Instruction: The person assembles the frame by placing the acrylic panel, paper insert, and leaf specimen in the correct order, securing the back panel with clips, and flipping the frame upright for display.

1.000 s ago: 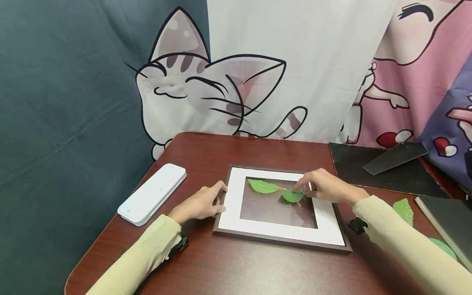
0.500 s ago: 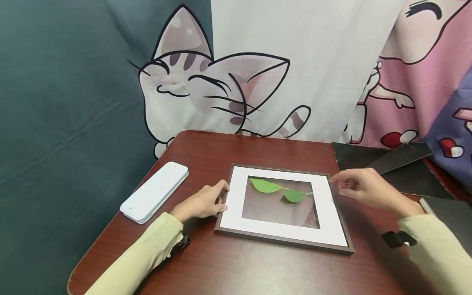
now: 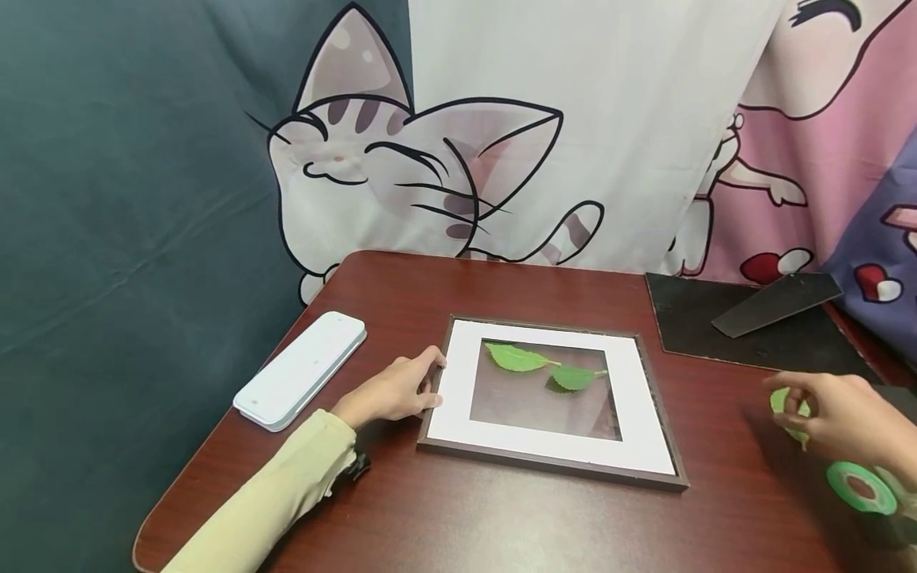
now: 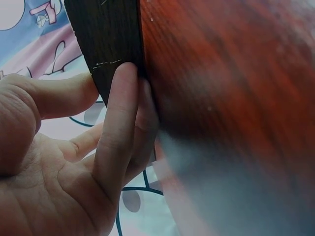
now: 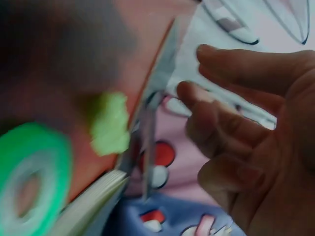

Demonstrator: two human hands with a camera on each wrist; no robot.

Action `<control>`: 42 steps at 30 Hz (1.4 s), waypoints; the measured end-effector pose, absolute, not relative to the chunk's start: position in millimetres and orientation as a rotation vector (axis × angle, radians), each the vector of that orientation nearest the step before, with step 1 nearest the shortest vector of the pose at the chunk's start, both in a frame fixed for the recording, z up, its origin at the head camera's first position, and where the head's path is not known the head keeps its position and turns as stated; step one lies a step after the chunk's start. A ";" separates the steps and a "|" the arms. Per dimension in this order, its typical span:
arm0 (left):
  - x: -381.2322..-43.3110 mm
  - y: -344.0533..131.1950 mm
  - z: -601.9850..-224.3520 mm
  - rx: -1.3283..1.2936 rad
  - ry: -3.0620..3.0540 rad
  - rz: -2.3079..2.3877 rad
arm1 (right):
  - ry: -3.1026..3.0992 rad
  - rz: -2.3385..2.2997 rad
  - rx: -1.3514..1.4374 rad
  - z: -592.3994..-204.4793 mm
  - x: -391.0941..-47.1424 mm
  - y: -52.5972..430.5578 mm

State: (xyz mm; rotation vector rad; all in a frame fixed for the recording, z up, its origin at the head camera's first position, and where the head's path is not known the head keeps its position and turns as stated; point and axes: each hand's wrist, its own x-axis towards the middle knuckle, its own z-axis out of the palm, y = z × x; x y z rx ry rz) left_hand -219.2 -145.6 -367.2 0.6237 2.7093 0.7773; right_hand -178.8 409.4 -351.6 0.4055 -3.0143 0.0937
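Observation:
A dark wooden picture frame (image 3: 550, 468) with a white mat lies flat on the table, with two green leaves (image 3: 517, 359) in its window. My left hand (image 3: 430, 380) holds the frame's left edge; in the left wrist view, thumb and fingers (image 4: 120, 103) pinch the dark wood (image 4: 106, 29). At the far right my right hand (image 3: 790, 398) hovers with loosely bent fingers over a loose green leaf (image 3: 797, 434). In the right wrist view that leaf (image 5: 110, 125) lies apart from the fingers (image 5: 197, 98), which hold nothing.
A green tape roll (image 3: 860, 487) lies just in front of my right hand. A black backing board (image 3: 752, 350) with its stand lies at the back right. A white flat case (image 3: 301, 370) sits left of the frame. A cat-print cloth hangs behind.
My right hand has let go of the second leaf in the frame and moved right and toward me, to the loose leaf. The left hand has stayed on the frame's edge.

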 end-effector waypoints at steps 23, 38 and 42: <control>-220.1 -145.4 -367.0 0.595 2.711 0.770 | -3.208 0.166 0.172 -377.8 -173.8 436.6; -220.3 -146.4 -368.5 0.612 2.713 0.774 | -2.942 0.131 0.362 -375.7 -176.9 412.5; -219.8 -146.7 -368.2 0.630 2.717 0.772 | -2.839 0.149 0.449 -375.1 -179.5 401.5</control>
